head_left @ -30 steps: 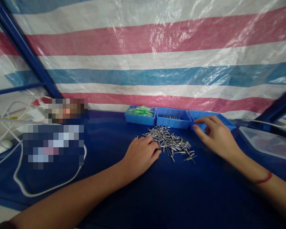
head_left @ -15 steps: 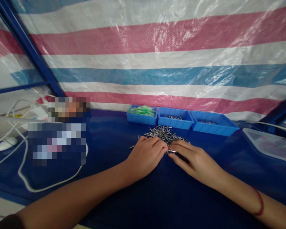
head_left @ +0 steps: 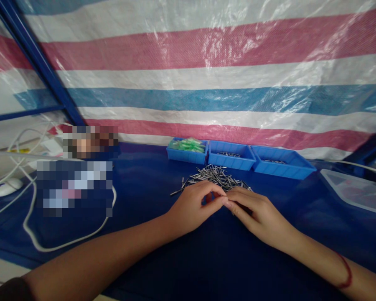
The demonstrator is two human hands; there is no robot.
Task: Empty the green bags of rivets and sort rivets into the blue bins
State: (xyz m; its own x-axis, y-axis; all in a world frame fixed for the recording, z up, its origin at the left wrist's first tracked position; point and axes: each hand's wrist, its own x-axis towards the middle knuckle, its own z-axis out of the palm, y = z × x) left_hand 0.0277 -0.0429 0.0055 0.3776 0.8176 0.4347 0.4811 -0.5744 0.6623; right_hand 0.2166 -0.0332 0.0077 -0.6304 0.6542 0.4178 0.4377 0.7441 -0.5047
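Note:
A heap of thin metal rods point(head_left: 217, 173), silvery with dark parts, lies on the blue table just beyond my hands. My left hand point(head_left: 192, 205) is closed in a pinch, thumb and forefinger meeting the fingertips of my right hand; what it pinches is hidden. My right hand point(head_left: 253, 209) is closed too, its thumb and fingers drawn together in front of the heap. The fingers now cover the metal rod seen there a moment earlier.
Behind the heap stand three blue bins: one with green packets point(head_left: 189, 145), a middle one point(head_left: 235, 163) and a right one point(head_left: 282, 169) with metal rods. A clear plastic container point(head_left: 347, 190) sits at right. White cables point(head_left: 28, 225) and a mouse point(head_left: 6, 187) lie left.
My left hand has rolled and its fingertips have shifted slightly right onto those of my right hand. The metal rod between the right fingertips has gone from sight.

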